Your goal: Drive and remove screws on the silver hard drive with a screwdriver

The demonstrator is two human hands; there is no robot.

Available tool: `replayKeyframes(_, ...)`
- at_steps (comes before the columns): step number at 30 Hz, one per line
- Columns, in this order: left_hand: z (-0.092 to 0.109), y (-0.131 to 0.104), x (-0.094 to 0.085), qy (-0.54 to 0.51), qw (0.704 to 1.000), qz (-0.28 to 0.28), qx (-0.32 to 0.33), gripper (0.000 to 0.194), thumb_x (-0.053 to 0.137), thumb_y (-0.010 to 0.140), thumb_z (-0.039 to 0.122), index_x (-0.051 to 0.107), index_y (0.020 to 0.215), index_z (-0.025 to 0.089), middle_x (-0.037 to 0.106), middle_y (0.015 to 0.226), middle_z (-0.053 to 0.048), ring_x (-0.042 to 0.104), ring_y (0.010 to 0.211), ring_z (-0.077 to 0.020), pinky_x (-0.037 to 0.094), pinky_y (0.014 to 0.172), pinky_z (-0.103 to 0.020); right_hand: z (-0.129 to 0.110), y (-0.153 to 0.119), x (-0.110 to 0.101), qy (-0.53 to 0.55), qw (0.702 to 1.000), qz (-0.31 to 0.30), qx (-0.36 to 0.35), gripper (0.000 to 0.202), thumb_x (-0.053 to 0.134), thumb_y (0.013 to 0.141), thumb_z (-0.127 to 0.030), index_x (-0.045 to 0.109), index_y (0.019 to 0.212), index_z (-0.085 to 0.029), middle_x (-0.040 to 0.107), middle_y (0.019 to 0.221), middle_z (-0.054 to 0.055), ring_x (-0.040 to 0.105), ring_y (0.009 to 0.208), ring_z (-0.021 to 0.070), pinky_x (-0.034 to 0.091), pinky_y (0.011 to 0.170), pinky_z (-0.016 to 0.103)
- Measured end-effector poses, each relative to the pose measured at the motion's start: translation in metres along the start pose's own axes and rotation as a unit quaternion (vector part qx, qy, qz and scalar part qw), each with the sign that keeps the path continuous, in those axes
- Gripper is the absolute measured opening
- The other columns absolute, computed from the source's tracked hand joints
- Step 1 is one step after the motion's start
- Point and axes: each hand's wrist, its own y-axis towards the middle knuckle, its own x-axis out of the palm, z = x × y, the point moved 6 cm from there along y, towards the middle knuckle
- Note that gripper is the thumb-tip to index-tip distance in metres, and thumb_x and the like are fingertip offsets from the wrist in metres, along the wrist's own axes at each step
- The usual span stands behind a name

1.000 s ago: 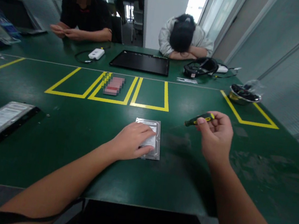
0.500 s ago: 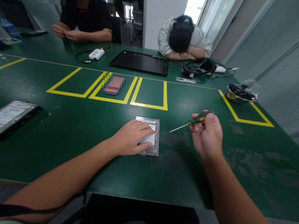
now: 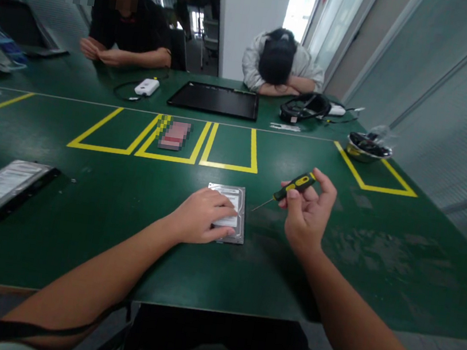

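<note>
A silver hard drive (image 3: 241, 217) with a white label lies flat on the green table in front of me. My left hand (image 3: 204, 215) rests on its left part, fingers spread and pointing right, hiding some of the label. To the right of the drive, my right hand (image 3: 309, 211) is closed on a green-and-yellow screwdriver (image 3: 295, 187). The thin shaft slants down to the left, and its tip is close to the drive's right edge, apart from it.
At the left lies a larger drive (image 3: 3, 189) beside a white object. Yellow tape (image 3: 228, 167) marks rectangles, one around a pink item (image 3: 174, 135). Farther back are a black panel (image 3: 215, 99), cables, a headset (image 3: 306, 109) and a metal bowl (image 3: 368, 149). Two people sit opposite.
My right hand has moved left and turned the screwdriver, bringing its tip closer to the drive. My left hand stays on the drive. The whole view has shifted slightly.
</note>
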Motion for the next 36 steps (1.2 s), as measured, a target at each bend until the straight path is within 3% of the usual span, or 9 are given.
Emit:
replayKeyframes(6, 0.002, 0.002, -0.001, 0.002, 1.0, -0.007, -0.004, 0.04, 0.052, 0.093, 0.051, 0.069, 0.116, 0.023, 0.069, 0.114, -0.007, 0.062, 0.102, -0.026, 0.043, 0.086, -0.042, 0.001, -0.011, 0.014, -0.023, 0.997, -0.032, -0.061, 0.047, 0.057, 0.093, -0.024, 0.036, 0.135, -0.03, 0.069, 0.107, 0.006, 0.069, 0.077, 0.0132, 0.056, 0.056, 0.025)
replayKeyframes(28, 0.0, 0.003, -0.002, -0.016, 1.0, -0.015, -0.015, 0.041, 0.054, 0.091, 0.053, 0.068, 0.117, 0.023, 0.069, 0.113, -0.006, 0.062, 0.103, -0.0257, 0.042, 0.086, -0.041, 0.008, -0.015, 0.017, -0.04, 0.991, -0.098, -0.076, 0.052, 0.055, 0.095, -0.022, 0.033, 0.14, -0.032, 0.068, 0.114, 0.008, 0.071, 0.094, 0.0181, 0.061, 0.067, 0.032)
replayKeyframes(32, 0.0, 0.003, -0.001, -0.017, 0.999, -0.021, -0.019, 0.041, 0.054, 0.092, 0.053, 0.068, 0.117, 0.024, 0.068, 0.113, -0.006, 0.061, 0.102, -0.0257, 0.042, 0.086, -0.041, -0.001, -0.012, 0.015, -0.099, 0.982, -0.117, -0.11, 0.053, 0.057, 0.094, -0.022, 0.038, 0.143, -0.032, 0.066, 0.118, 0.008, 0.069, 0.089, 0.0172, 0.06, 0.072, 0.035)
replayKeyframes(36, -0.001, 0.003, 0.0, -0.017, 0.999, -0.022, -0.019, 0.041, 0.053, 0.092, 0.054, 0.067, 0.117, 0.024, 0.068, 0.113, -0.006, 0.061, 0.103, -0.0257, 0.042, 0.087, -0.041, -0.026, -0.001, 0.015, -0.173, 0.959, -0.127, -0.187, 0.045, 0.056, 0.093, -0.019, 0.052, 0.136, -0.03, 0.066, 0.114, 0.006, 0.064, 0.08, 0.0141, 0.057, 0.07, 0.033)
